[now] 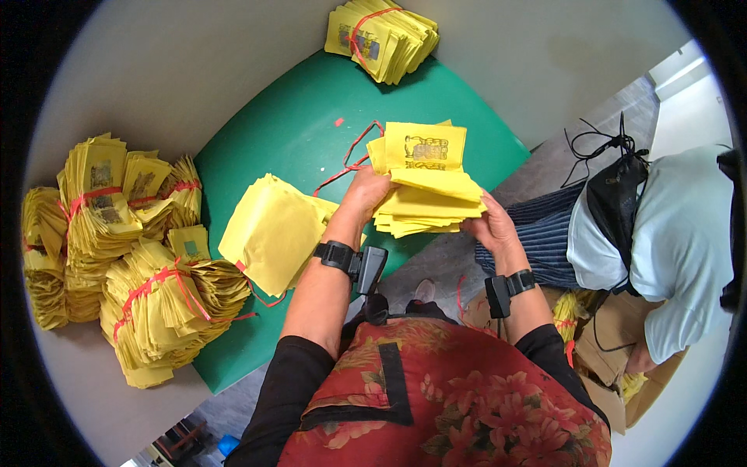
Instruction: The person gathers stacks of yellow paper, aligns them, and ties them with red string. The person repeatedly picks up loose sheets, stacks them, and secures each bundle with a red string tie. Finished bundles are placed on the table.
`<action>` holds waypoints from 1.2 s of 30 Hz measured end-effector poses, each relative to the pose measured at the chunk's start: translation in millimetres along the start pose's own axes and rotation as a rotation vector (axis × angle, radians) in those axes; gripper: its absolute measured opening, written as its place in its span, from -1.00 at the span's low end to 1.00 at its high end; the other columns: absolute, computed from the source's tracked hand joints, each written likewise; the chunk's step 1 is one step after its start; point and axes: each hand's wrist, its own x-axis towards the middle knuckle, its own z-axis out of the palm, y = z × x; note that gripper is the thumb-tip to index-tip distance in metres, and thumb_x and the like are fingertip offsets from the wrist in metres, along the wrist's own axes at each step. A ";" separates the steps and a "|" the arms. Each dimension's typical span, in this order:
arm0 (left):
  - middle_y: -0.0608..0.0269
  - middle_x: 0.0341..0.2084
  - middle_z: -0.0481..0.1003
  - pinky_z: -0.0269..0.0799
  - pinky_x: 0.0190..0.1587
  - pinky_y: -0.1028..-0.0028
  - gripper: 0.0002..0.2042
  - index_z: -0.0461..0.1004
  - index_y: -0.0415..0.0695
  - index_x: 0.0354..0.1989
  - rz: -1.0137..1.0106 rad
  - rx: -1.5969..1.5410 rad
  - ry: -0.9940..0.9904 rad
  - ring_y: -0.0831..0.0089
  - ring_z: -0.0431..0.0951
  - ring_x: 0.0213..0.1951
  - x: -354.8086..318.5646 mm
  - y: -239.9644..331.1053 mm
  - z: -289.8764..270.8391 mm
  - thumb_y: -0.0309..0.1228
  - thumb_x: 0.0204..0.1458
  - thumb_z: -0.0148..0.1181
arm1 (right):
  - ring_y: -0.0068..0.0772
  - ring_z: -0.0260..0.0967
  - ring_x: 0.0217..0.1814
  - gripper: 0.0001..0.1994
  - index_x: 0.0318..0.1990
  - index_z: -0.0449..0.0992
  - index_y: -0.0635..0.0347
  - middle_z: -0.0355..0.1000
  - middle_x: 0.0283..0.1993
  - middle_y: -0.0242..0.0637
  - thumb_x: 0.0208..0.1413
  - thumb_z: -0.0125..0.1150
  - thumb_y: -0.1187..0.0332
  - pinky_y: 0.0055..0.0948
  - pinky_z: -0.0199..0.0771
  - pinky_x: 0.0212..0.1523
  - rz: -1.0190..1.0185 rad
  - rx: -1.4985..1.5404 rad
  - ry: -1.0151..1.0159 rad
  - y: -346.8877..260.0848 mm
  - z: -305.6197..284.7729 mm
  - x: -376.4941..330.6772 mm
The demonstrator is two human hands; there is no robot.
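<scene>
Between my two hands, over the green table [288,101], I hold a thick stack of yellow printed paper sheets [429,194]. My left hand [369,191] grips its left edge, and my right hand [488,222] has hold of the lower right edge. The topmost sheets fold or bend across the middle, and a dark print shows on the upright part. Under my left forearm a loose pile of plain-faced yellow paper [268,229] lies on the table. A red ribbon [342,173] trails out beside my left hand.
Several ribbon-tied yellow paper bundles [159,303] crowd the left side against the wall. Another bundle [381,39] sits in the far corner. To the right, a person in a light blue top [681,218] reaches into a cardboard box [615,335] holding yellow paper.
</scene>
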 end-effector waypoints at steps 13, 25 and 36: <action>0.22 -0.07 0.60 0.50 0.02 0.43 -0.66 0.52 -0.24 0.06 -0.032 0.226 -0.067 0.43 0.59 -0.09 -40.8 1.0 12.6 -0.51 0.08 0.29 | -0.10 0.50 0.14 -0.54 0.13 0.50 0.37 0.54 0.11 -0.04 0.11 0.20 0.29 -0.08 0.48 0.21 0.042 0.399 -0.195 11.4 12.5 -15.5; 0.17 -0.01 0.59 0.48 0.06 0.43 -0.58 0.47 -0.24 0.15 -0.017 0.352 -0.049 0.42 0.57 -0.04 -59.5 0.2 23.0 -0.48 0.09 0.30 | -0.27 0.56 0.06 -0.52 0.21 0.43 0.33 0.52 0.12 -0.10 0.20 0.34 0.28 -0.30 0.63 0.04 0.081 0.037 -0.004 19.7 25.7 -31.3; 0.13 0.07 0.53 0.50 0.02 0.42 -0.40 0.23 -0.15 0.37 -0.019 0.167 -0.247 0.41 0.58 -0.03 -81.6 -11.3 9.1 -0.54 0.09 0.16 | -0.23 0.56 0.07 -0.56 0.25 0.40 0.29 0.51 0.14 -0.10 0.28 0.26 0.30 -0.27 0.60 0.09 0.068 0.107 0.060 33.0 10.3 -35.3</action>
